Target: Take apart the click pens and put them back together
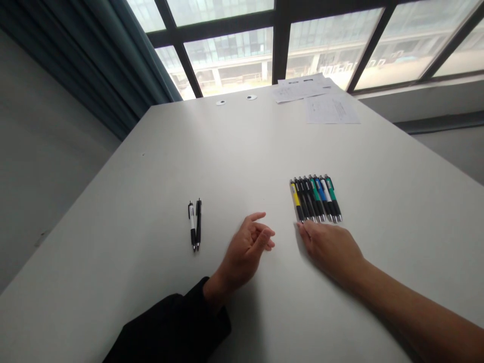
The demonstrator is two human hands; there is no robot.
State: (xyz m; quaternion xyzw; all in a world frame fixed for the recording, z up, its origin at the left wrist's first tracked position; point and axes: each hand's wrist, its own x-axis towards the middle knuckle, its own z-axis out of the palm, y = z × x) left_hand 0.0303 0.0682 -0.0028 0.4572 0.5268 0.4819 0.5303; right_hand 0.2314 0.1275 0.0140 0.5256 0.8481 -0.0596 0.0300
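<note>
A person's bare right hand [328,244] rested at the near end of a close row of pens [316,197] on a smooth, matte white tabletop [234,146]. Its fingers were bent and drawn together, their tips beside the silvery point of the yellow pen [294,193] at the row's left end; whether they gripped it could not be told. The left hand [247,247], emerging from a dark cloth sleeve [170,327], hung loosely curled between the row and a separate pair, thumb and fingers partly parted around nothing visible. Eight slim, cylindrical pens lay side by side in the row, with yellow, black, green, blue and white barrels, dark lower grips and shiny tips. To the left, well apart, lay a white-barrelled pen [192,219] and an all-dark pen [199,222], their near ends almost meeting. Thin, flat printed sheets [302,91] overlapped at the table's far edge, near two small white oval discs [236,100] with dark spots. Beyond stood a dark-framed window [282,45], flanked by a blue-grey curtain [94,55] falling in deep folds.
</note>
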